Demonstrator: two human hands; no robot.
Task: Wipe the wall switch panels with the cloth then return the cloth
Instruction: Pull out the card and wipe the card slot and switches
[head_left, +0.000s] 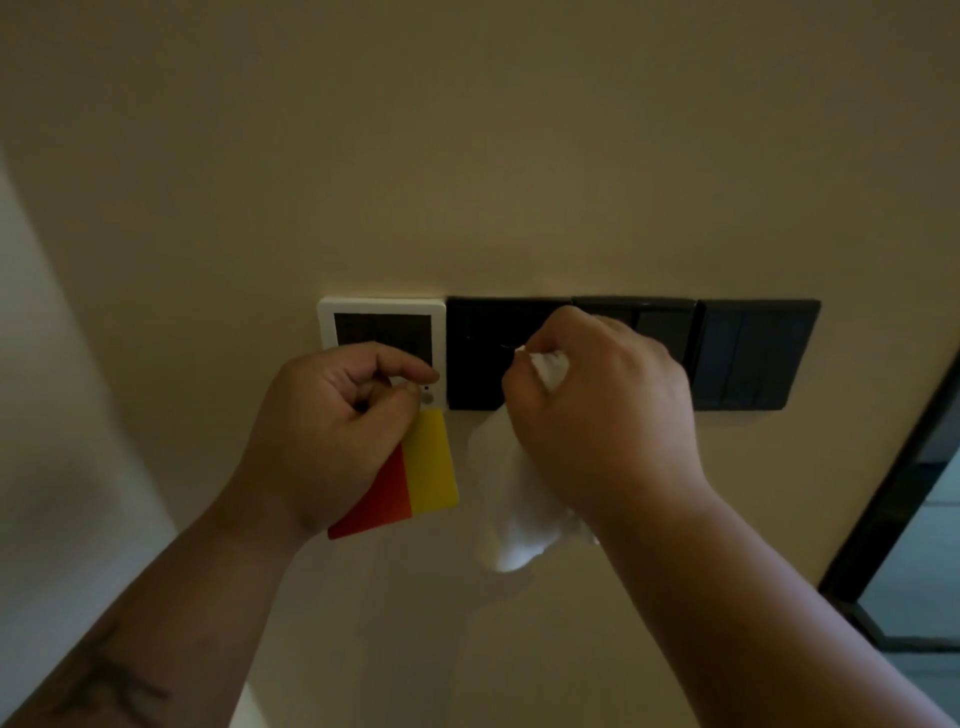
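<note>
Three glossy black switch panels (631, 353) in a row, right hand (602, 410) clutching crumpled white cloth (511, 514) against leftmost one, left hand (332, 431) pinching red-and-yellow plastic card (415, 478) below white-framed panel (382, 322), bare beige wall (467, 156) above.

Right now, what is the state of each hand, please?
Left hand: closed, pinching the flat red and yellow card.
Right hand: closed, holding the crumpled white cloth against the black switch panel.

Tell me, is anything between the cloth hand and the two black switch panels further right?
Nothing visible. The right hand holds the white cloth against the first black panel; the middle panel and right panel lie bare beside it.
</note>
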